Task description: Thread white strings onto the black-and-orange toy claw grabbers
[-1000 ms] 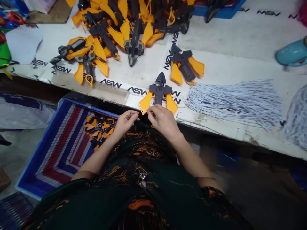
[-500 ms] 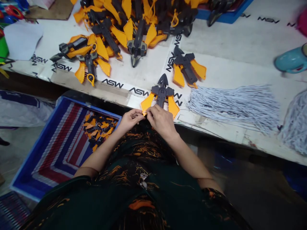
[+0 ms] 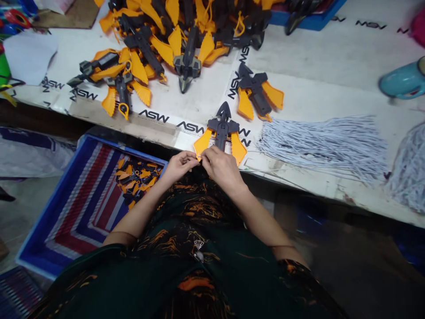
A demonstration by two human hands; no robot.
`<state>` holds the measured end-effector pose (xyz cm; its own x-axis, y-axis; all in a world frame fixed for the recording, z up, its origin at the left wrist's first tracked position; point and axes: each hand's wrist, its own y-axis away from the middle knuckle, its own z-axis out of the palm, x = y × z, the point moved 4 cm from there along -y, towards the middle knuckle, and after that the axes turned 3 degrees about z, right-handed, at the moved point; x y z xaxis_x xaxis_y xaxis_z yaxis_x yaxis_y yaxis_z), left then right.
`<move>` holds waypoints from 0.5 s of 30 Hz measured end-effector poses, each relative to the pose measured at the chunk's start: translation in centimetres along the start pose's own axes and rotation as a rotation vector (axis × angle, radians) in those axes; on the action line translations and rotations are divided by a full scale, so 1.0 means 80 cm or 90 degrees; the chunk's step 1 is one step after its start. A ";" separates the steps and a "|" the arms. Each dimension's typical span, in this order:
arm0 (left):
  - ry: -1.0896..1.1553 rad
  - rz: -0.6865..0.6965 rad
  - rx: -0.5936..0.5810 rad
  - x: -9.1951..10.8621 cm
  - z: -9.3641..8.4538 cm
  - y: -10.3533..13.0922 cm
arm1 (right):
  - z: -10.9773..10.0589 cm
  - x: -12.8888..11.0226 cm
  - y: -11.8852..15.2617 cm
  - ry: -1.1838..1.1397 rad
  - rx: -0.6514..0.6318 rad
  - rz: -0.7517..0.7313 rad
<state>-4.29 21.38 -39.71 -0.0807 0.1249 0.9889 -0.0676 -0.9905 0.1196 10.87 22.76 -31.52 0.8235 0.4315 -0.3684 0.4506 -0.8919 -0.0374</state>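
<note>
A dark grey toy with orange wings (image 3: pixel 223 127) lies at the table's front edge, its pointed nose facing away from me. My right hand (image 3: pixel 222 167) is closed over its tail end, thumb and fingers pinched together. Beside it my left hand (image 3: pixel 181 167) pinches at the lower tip of the left wing, close to the right fingertips. A thin white bit, seemingly cord, shows between the fingertips; the rest of it is hidden. Just right of the toy lies a bundle of white cords (image 3: pixel 322 146). A similar toy (image 3: pixel 255 91) rests beyond it.
More orange and grey toys (image 3: pixel 189 57) are heaped at the back, near a blue crate (image 3: pixel 308 20). A blue tray (image 3: pixel 59 217) with small orange and dark parts (image 3: pixel 137 179) stands below the table on the left. A teal mug (image 3: pixel 400 79) is at the far right.
The view has shifted slightly, so the table's things sit a little further left. Both hands stay at the toy's tail with almost no movement.
</note>
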 end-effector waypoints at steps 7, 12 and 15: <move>-0.016 0.011 -0.015 0.000 0.002 -0.001 | 0.001 0.003 0.003 -0.022 0.020 -0.025; -0.043 0.026 -0.033 -0.001 0.004 -0.004 | 0.004 0.002 0.005 -0.020 0.015 -0.046; -0.124 0.050 -0.052 0.009 0.005 -0.006 | 0.001 -0.001 0.005 -0.016 0.016 -0.063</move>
<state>-3.92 21.90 -39.01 0.1045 0.0255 0.9942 -0.1500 -0.9878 0.0411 10.96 22.33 -31.58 0.7664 0.5144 -0.3846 0.5201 -0.8484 -0.0985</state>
